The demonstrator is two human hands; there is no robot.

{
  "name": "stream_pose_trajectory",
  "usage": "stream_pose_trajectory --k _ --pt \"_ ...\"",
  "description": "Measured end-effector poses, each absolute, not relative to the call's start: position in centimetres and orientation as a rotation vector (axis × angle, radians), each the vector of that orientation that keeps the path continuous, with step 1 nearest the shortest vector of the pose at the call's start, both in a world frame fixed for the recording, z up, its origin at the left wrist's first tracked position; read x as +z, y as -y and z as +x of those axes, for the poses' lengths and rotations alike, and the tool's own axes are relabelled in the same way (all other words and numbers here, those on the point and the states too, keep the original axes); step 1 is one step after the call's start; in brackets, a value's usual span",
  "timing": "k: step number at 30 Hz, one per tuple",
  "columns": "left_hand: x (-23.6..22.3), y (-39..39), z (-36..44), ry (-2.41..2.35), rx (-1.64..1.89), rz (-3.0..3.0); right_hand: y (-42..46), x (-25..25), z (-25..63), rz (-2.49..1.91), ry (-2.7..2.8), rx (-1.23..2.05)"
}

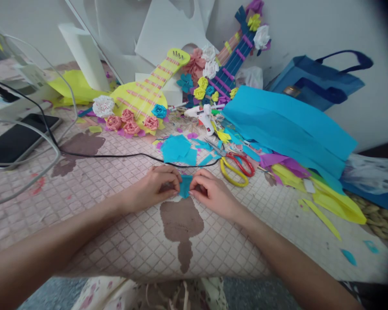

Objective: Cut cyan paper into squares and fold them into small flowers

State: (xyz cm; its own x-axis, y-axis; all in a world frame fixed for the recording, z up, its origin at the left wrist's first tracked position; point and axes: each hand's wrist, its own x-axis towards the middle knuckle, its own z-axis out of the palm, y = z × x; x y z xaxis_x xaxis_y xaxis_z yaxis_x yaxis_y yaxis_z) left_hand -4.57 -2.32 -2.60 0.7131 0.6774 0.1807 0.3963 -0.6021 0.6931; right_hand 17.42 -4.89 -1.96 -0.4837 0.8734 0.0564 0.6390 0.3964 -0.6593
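Between my two hands is a small piece of blue crepe paper (185, 186), held up just above the quilted cloth. My left hand (163, 183) pinches its left edge between thumb and fingers. On the right edge, my right hand (207, 189) pinches in the same way. Just beyond them lies a loose stack of cut blue paper pieces (178, 148). Scissors with red and yellow handles (233, 168) rest to the right of the stack, close to my right hand. A white glue gun (204, 117) sits farther back.
A yellow paper guitar (142, 94) and a dark blue one (236, 60) lean at the back with paper flowers. Blue paper sheets (287, 129) and a blue bag (313, 82) are at right. A phone (19, 137) lies left; a black cable (116, 155) crosses the cloth.
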Motion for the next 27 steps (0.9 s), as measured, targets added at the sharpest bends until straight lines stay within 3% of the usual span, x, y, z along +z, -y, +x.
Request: stream_pose_trajectory --k 18,27 --pt "-2.3 2.8 -3.8 -0.944 0.483 2.323 4.9 -2.3 17.4 -1.298 2.279 0.773" --pt "-2.5 1.8 -4.9 -0.744 0.531 2.21 4.9 -1.7 17.7 -1.271 2.283 0.846"
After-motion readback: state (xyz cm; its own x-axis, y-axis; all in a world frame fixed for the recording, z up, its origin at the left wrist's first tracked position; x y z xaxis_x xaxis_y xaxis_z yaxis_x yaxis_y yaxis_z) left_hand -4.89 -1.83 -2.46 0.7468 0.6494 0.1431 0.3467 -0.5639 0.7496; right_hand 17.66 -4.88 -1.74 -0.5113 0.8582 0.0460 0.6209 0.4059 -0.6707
